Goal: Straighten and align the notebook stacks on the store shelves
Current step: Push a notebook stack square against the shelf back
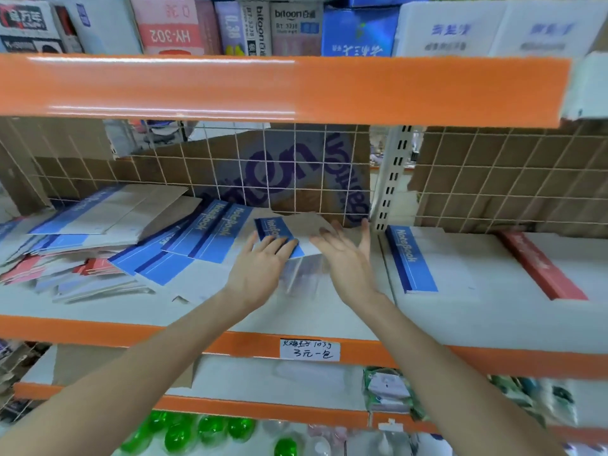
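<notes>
In the head view, two hands reached onto the middle shelf (329,320): the left hand (260,271) lay flat, fingers straight, on one blue-banded notebook stack (274,228), while the right hand (348,258) hovered released just beside it. Left of them sprawled a disordered heap of notebooks (131,245), too jumbled to count; to the right lay two neat stacks, one blue-edged (411,258), one red-edged (539,264).

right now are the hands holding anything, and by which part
Nothing is gripped. The left hand lies flat on the small blue notebook's near end; the right hand hovers open.
</notes>
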Motion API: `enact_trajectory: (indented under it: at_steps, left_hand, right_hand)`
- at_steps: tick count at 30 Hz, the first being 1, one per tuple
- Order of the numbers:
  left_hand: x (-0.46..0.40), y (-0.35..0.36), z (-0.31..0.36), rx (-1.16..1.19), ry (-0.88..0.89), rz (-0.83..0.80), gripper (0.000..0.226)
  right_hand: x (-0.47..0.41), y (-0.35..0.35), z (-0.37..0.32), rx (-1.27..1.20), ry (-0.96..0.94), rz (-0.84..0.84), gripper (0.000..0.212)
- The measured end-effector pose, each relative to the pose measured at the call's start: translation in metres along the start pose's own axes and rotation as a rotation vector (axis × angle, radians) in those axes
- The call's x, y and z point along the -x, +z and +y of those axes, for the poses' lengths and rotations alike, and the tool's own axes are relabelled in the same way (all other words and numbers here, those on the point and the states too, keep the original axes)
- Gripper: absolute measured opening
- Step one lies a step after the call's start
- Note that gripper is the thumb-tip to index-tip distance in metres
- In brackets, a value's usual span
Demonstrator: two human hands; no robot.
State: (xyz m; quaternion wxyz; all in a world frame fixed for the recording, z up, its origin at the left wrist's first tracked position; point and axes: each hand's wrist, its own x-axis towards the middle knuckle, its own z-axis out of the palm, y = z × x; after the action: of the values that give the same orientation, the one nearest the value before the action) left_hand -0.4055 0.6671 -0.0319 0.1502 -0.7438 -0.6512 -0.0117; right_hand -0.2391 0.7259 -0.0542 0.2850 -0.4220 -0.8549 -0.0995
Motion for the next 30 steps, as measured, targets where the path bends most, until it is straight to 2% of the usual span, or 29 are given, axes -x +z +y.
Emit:
enact_trajectory:
  at_steps: [2,6,9,11,15,17,20,22,24,27,29,30]
  left_hand:
    - [-0.013,-0.003,0.022,0.026,0.063,0.053,0.066]
    - [-0.035,-0.010,0.081,0.109,0.177,0.193,0.066]
    - [-0.047,-0.012,0.123,0.130,0.264,0.339,0.067]
    - [-0.054,-0.014,0.147,0.128,0.289,0.343,0.068]
    - [-0.068,-0.003,0.185,0.122,0.331,0.346,0.064]
    - [-0.074,0.006,0.199,0.118,0.343,0.277,0.064]
    - [-0.083,0.025,0.209,0.063,0.305,-0.024,0.067]
    - [-0.087,0.036,0.209,0.057,0.294,-0.159,0.061]
    - [-0.089,0.048,0.205,0.079,0.305,-0.228,0.059]
    - [-0.092,0.053,0.195,0.080,0.298,-0.279,0.062]
    - [-0.092,0.054,0.190,0.146,0.242,-0.287,0.085]
    - [-0.091,0.054,0.189,0.185,0.203,-0.289,0.089]
  right_hand:
    - [0.012,-0.014,0.019,0.071,0.030,0.069,0.049]
    - [0.042,-0.043,0.067,0.168,0.080,0.098,0.048]
    - [0.069,-0.063,0.103,0.206,0.141,-0.017,0.056]
    - [0.086,-0.072,0.124,0.235,0.177,-0.079,0.060]
    - [0.112,-0.072,0.156,0.232,0.213,-0.078,0.062]
    - [0.120,-0.066,0.171,0.197,0.245,-0.148,0.064]
    - [0.128,-0.054,0.192,0.144,0.314,-0.356,0.066]
    - [0.132,-0.048,0.204,0.103,0.323,-0.436,0.060]
    - [0.134,-0.044,0.214,0.012,0.320,-0.523,0.054]
    - [0.134,-0.045,0.227,-0.126,0.347,-0.590,0.062]
    - [0.134,-0.046,0.235,-0.176,0.389,-0.564,0.064]
    - [0.135,-0.046,0.238,-0.202,0.416,-0.541,0.064]
